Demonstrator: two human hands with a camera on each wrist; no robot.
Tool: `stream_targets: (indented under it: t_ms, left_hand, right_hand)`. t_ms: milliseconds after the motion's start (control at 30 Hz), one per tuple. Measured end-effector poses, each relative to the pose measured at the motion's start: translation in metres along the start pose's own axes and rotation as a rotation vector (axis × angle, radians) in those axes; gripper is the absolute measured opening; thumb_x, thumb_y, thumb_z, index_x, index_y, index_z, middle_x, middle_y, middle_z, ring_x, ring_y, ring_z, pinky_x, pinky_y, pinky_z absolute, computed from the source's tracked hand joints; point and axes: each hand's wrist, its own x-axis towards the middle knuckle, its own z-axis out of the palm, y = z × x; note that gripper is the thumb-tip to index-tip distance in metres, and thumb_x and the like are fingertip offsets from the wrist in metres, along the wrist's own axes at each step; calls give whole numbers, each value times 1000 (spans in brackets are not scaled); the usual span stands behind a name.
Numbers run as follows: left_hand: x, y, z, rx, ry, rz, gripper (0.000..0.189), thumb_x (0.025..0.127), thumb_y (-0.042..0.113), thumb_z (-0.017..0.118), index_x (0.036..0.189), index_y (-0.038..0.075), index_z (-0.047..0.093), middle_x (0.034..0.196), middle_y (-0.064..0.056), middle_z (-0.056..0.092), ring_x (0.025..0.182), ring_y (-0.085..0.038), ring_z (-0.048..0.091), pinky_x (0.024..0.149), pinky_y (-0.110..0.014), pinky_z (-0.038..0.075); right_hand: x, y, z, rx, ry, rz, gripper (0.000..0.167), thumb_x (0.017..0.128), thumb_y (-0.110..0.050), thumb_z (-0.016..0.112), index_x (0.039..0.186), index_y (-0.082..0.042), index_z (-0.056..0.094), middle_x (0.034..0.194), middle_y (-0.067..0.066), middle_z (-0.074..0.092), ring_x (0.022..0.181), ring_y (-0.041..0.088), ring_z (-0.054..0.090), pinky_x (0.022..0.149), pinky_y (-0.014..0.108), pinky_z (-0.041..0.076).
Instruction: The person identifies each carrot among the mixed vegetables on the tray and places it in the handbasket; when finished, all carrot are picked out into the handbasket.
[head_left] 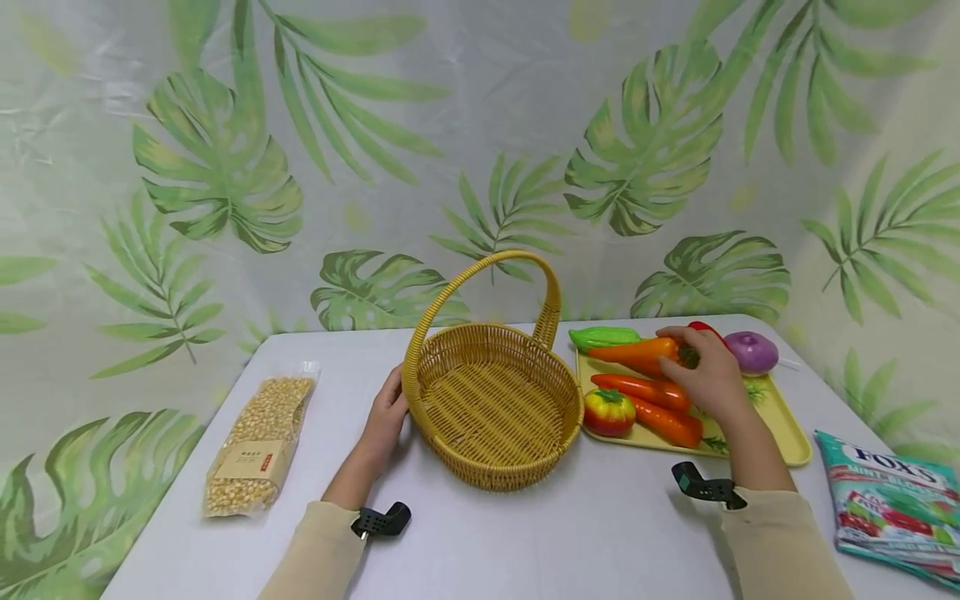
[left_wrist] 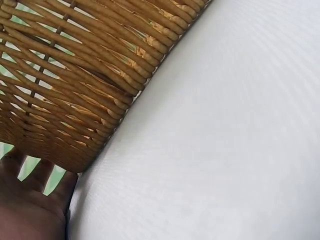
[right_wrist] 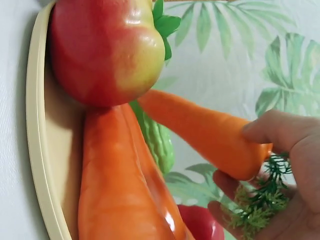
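Note:
My right hand (head_left: 708, 371) pinches an orange carrot (head_left: 637, 356) near its leafy top, thumb on one side and fingers on the other. In the right wrist view the carrot (right_wrist: 205, 130) is tilted, its tip by a red-and-yellow vegetable (right_wrist: 107, 50) with green leaves. Below it, on a yellow tray (head_left: 787, 429), lie a long red vegetable (head_left: 645, 390) and another carrot (head_left: 667, 423). My left hand (head_left: 386, 421) rests against the outer left side of a woven basket (head_left: 491, 475); its fingers (left_wrist: 37, 175) touch the wall in the left wrist view. The basket holds nothing.
A green bumpy vegetable (head_left: 603, 336) and a purple onion (head_left: 752, 352) lie at the tray's back; something red (head_left: 701, 326) is partly hidden behind my right hand. A corn kernel bag (head_left: 258, 446) lies left, a candy bag (head_left: 892, 508) right, on the white table (head_left: 525, 542).

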Motion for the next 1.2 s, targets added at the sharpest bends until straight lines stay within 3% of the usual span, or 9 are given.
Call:
stream_targets:
  t_ms: [267,367,500,667,833,1067,1200]
  left_hand:
    - [1,-7,-1,-4,-13,27,41,106,27,46,147,27,43,155,-1,42,148,-17,31,124,-48,23]
    - [2,-9,-1,9,-16,27,42,106,30,46,147,25,42,155,-1,41,149,-16,30,124,-48,22]
    - [2,-9,0,16,-11,36,43,106,31,46,147,23,42,155,-2,42,149,-17,31,124,-49,22]
    - [2,-7,0,7,-8,46,42,106,27,45,147,19,42,155,-5,42,149,-19,31,124,-49,22]
    - [2,-6,0,14,-2,57,43,106,22,45,148,16,41,154,-6,43,149,-20,31,124,-48,23]
    - [2,-5,-1,16,2,50,45,105,27,47,149,16,41,156,-6,41,150,-20,29,125,-47,21]
    - [3,-7,0,16,0,44,45,106,29,46,149,17,41,157,-4,40,151,-20,28,125,-48,20]
  right_hand:
    - [-2,-10,0,120,-10,72,47,100,-40,57,141,-19,51,138,17,52,124,39,47,105,64,40]
    - [-4,-15,-1,167,25,53,47,100,-43,55,141,-19,53,134,13,54,118,29,48,100,45,45]
    - [-4,-24,-3,215,48,18,47,100,-45,55,141,-22,54,131,4,54,110,11,47,88,18,41]
    - [-5,-39,-2,272,6,-6,46,99,-45,58,140,-25,55,134,0,54,108,2,48,85,9,42]
    - [-5,-54,2,269,-50,-32,42,98,-44,59,137,-27,57,136,1,56,112,8,49,90,17,46]
    - [-8,-74,4,268,-101,-94,40,97,-39,63,134,-23,59,135,5,58,124,24,48,104,55,41]
    - [-10,-81,7,235,-121,-141,39,97,-36,65,132,-22,60,132,5,61,118,23,51,101,50,44]
